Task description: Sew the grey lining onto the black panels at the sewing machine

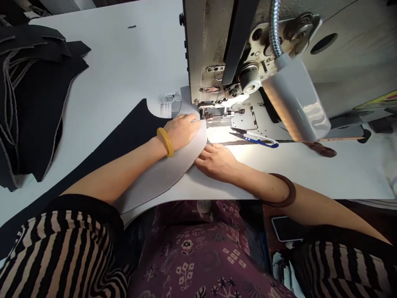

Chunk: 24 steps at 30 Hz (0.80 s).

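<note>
A grey mesh fabric panel (pixel 167 174) lies under the needle area of the sewing machine (pixel 203 114), with a dark fabric piece (pixel 124 132) beside it on the left. My left hand (pixel 182 130), below a yellow bangle, rests flat on the panel close to the presser foot, fingers stretched toward it. At the panel's right edge, my right hand (pixel 217 162) pinches the fabric between thumb and curled fingers; part of that grip is hidden underneath. Blue-handled thread snips (pixel 256 138) lie just beyond my right hand.
Stacked dark fabric pieces (pixel 40 103) cover the table's left side. A grey lamp (pixel 299 99) on a flexible neck hangs right of the needle. A labelled clear packet (pixel 166 105) lies behind my left hand. A phone (pixel 287 228) sits below the table edge at right.
</note>
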Motion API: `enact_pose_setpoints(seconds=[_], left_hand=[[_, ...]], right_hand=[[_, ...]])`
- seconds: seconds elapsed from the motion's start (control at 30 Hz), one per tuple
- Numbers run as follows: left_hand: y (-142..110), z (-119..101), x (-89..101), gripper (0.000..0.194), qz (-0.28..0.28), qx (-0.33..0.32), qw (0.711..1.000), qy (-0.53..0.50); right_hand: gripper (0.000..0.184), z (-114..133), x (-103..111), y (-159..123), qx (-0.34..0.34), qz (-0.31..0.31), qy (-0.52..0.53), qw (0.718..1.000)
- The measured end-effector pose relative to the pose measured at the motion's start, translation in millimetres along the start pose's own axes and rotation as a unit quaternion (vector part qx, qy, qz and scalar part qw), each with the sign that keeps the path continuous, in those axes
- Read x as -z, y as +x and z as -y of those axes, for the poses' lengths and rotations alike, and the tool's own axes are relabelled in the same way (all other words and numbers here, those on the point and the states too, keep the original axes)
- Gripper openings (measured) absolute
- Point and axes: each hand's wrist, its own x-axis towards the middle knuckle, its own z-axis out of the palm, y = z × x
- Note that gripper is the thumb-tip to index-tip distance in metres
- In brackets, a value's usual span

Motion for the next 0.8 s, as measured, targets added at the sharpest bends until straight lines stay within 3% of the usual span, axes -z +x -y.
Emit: enact_pose_setpoints(seconds=[0.17,0.43,0.57,0.63,0.8], left_hand=[[0,-1,10.0,0.029,0.025,-0.003,1.000,-0.002],[-3,-4,12.2,0.032,0.021,-0.007,1.000,-0.016],[-24,-16,37.6,0.034,0.086,-0.033,0.995,-0.048],[-39,-23,48.3,0.039,0.122,-0.053,0.990,-0.042],[-56,-27,46.9,0.046,0.137,-0.055,0.989,0.006]], right_hand=[[0.022,4,3,1,-0.029,0.056,0.017,0.998],[0.028,7,10,4,-0.051,0.126,0.038,0.990],[0.027,7,12,6,-0.068,0.152,0.032,0.985],[0.027,10,13,6,-0.042,0.156,0.037,0.986],[0.041,20,17,7,-0.013,0.145,0.037,0.989]])
